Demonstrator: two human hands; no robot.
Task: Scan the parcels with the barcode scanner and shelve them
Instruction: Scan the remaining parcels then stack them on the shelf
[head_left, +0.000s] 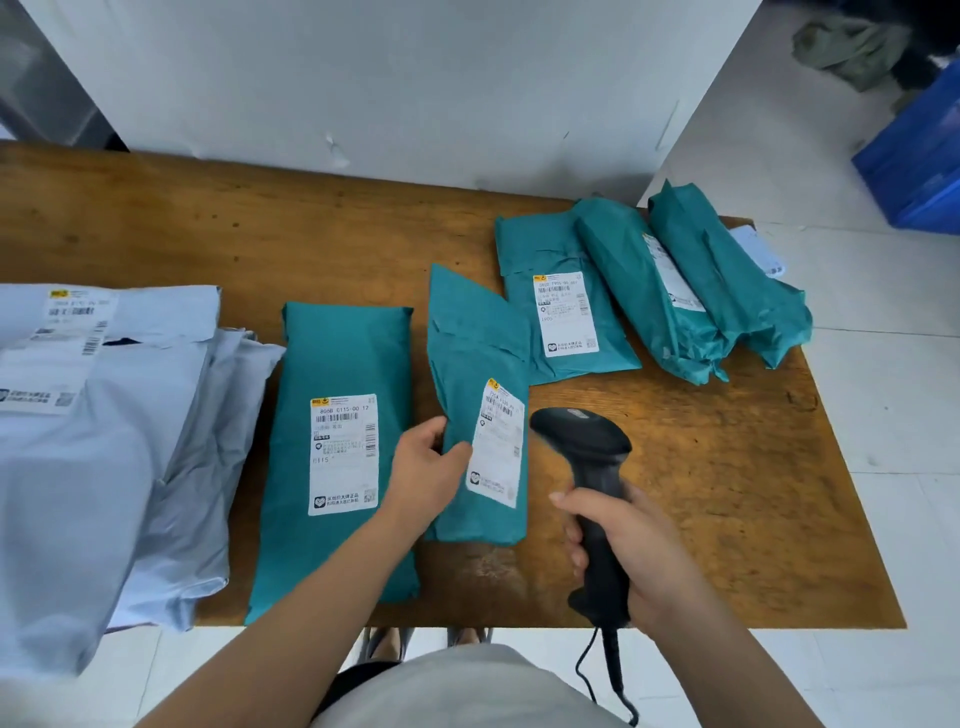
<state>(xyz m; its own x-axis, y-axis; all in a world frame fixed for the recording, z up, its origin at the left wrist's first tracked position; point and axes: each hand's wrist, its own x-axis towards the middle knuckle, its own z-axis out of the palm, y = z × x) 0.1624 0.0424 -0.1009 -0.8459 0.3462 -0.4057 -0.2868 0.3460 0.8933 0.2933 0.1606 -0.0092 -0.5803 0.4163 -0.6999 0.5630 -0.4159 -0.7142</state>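
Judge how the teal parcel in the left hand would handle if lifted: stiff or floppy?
Probably floppy: the teal parcel is a creased, folded soft bag. Likely light, since the left hand pinches just one edge. Its smooth film may slip.

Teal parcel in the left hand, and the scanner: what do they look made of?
Teal parcel: seemingly thin plastic mailer film, soft matte, shown by creases and folded flap. Scanner: probably hard moulded plastic, black, faint sheen on its head.
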